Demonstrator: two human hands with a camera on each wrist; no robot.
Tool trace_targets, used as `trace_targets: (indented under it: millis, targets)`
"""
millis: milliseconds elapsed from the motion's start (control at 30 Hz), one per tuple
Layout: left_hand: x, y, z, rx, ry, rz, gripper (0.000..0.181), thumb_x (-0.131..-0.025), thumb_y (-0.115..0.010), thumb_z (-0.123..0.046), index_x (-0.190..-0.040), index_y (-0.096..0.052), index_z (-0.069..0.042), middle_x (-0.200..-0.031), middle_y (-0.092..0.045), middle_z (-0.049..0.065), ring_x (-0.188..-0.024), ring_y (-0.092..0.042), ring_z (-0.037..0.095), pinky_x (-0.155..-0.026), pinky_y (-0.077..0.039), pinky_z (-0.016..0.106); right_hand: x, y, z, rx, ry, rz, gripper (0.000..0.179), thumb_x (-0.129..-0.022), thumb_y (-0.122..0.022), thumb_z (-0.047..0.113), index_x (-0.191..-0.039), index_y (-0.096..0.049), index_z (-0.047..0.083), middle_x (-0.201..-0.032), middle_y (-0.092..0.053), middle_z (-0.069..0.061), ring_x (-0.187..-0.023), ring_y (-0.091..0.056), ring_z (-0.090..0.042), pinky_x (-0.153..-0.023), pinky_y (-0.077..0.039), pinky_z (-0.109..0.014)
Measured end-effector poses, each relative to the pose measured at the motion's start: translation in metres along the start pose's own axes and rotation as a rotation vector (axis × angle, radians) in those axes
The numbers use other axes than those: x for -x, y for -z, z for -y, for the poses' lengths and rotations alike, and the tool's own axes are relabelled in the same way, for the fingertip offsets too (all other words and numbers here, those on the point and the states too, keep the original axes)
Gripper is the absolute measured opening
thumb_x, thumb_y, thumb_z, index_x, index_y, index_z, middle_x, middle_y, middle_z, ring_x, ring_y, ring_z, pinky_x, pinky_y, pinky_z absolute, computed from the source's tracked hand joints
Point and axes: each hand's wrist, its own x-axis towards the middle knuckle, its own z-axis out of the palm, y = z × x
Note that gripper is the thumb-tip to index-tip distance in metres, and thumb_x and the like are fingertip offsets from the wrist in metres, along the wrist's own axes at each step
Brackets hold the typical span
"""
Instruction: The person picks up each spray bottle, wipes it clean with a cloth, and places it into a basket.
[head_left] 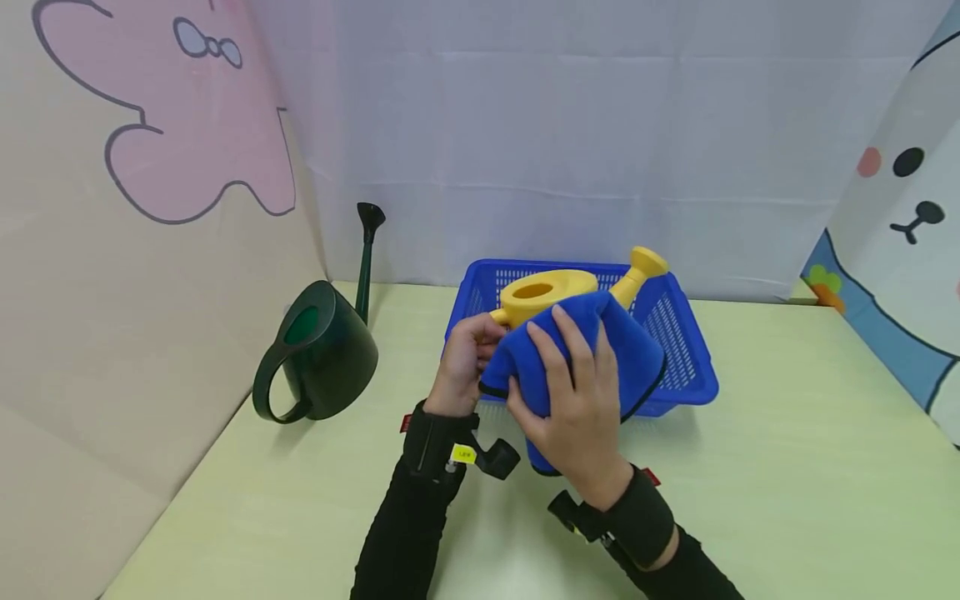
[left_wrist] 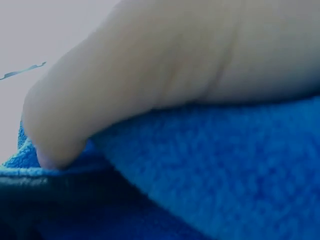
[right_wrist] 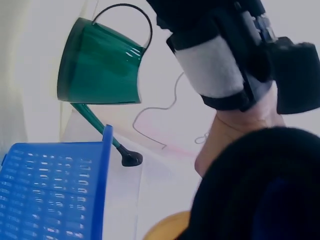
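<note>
A yellow watering can [head_left: 555,285] is tilted over the blue basket, its spout to the right and its front mostly hidden by a blue cloth [head_left: 633,346] with black edging. My left hand [head_left: 467,362] grips the can's handle end with curled fingers, close to the cloth's left corner. In the left wrist view, a digit of the left hand [left_wrist: 135,65] lies along the fuzzy cloth [left_wrist: 235,160]. My right hand [head_left: 577,408] holds the cloth against the can, fingers over its top and thumb to the left. The right wrist view shows the cloth's dark edge close up.
The blue plastic basket [head_left: 693,371] with perforated walls stands behind the hands. A dark green watering can [head_left: 341,367] with a long upright spout stands at the left. White sheeting [head_left: 487,125] closes off the back, and printed panels flank the pale green table [head_left: 787,483].
</note>
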Motion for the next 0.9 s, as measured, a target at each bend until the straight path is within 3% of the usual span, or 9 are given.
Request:
trace_targets:
  millis: [233, 400, 567, 633, 733, 900]
  targets:
    - [0.001, 0.003, -0.004, 0.013, -0.025, 0.009, 0.025, -0.079, -0.036, -0.002, -0.058, -0.042, -0.015, -0.044, -0.029, -0.012, -0.035, -0.025, 0.002, -0.037, -0.019, 0.014, -0.005, 0.004, -0.009, -0.167, -0.088, -0.013, 0.054, -0.086, -0.050, 0.045, -0.121, -0.052, 0.004, -0.133, -0.044, -0.019, -0.124, -0.041, -0.041, -0.104, -0.031, -0.053]
    - [0.002, 0.011, -0.008, 0.014, -0.055, 0.102, 0.029, -0.081, -0.033, -0.003, -0.056, -0.038, -0.015, -0.042, -0.032, -0.012, -0.034, -0.028, 0.004, -0.038, -0.020, 0.016, -0.009, 0.008, -0.018, -0.351, -0.227, 0.017, 0.061, -0.086, -0.050, 0.048, -0.125, -0.046, 0.002, -0.138, -0.039, -0.017, -0.125, -0.040, -0.033, -0.101, -0.037, -0.046]
    - [0.001, 0.016, -0.011, 0.010, -0.042, 0.167, 0.036, -0.082, -0.031, -0.005, -0.049, -0.034, -0.019, -0.041, -0.033, -0.013, -0.033, -0.029, 0.005, -0.039, -0.021, 0.018, -0.012, 0.012, -0.026, -0.476, -0.312, 0.050, 0.057, -0.083, -0.057, 0.031, -0.130, -0.041, 0.001, -0.141, -0.036, -0.015, -0.129, -0.035, -0.031, -0.103, -0.033, -0.049]
    - [0.001, 0.016, -0.011, 0.011, -0.037, 0.172, 0.035, -0.082, -0.031, -0.005, -0.050, -0.034, -0.018, -0.041, -0.032, -0.013, -0.034, -0.029, 0.005, -0.039, -0.021, 0.018, -0.012, 0.012, -0.026, -0.471, -0.323, 0.050, 0.057, -0.082, -0.057, 0.028, -0.130, -0.041, 0.002, -0.141, -0.035, -0.015, -0.129, -0.035, -0.031, -0.102, -0.034, -0.052]
    - [0.001, 0.013, -0.008, 0.016, -0.037, 0.154, 0.032, -0.082, -0.031, -0.005, -0.053, -0.035, -0.017, -0.041, -0.032, -0.012, -0.034, -0.028, 0.005, -0.039, -0.020, 0.018, -0.010, 0.010, -0.022, -0.408, -0.310, 0.037, 0.058, -0.085, -0.054, 0.035, -0.130, -0.041, 0.001, -0.141, -0.035, -0.016, -0.128, -0.036, -0.032, -0.101, -0.035, -0.054]
    - [0.001, 0.005, -0.003, 0.020, -0.018, 0.060, 0.027, -0.081, -0.035, -0.003, -0.058, -0.040, -0.015, -0.043, -0.031, -0.012, -0.036, -0.026, 0.002, -0.038, -0.020, 0.014, -0.005, 0.004, -0.007, -0.189, -0.194, 0.003, 0.057, -0.089, -0.045, 0.046, -0.125, -0.045, 0.002, -0.137, -0.038, -0.020, -0.126, -0.036, -0.040, -0.102, -0.031, -0.057]
